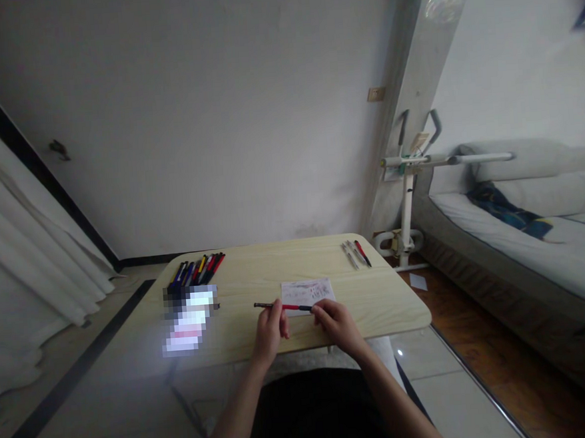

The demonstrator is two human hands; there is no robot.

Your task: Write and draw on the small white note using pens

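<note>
Between both hands, a red and black pen lies level above the near part of the table. My left hand pinches it near its dark left end, fingers closed. My right hand grips the black right end, also with closed fingers. Just beyond and partly under the pen is a sheet of paper with scribbled marks, a few of them red. The hands cover part of the sheet's near edge.
A row of several pens lies at the table's left back. A few more pens lie at the right back. A bright, blurred-out screen is at left. The wooden table has rounded corners; an exercise machine stands beyond it.
</note>
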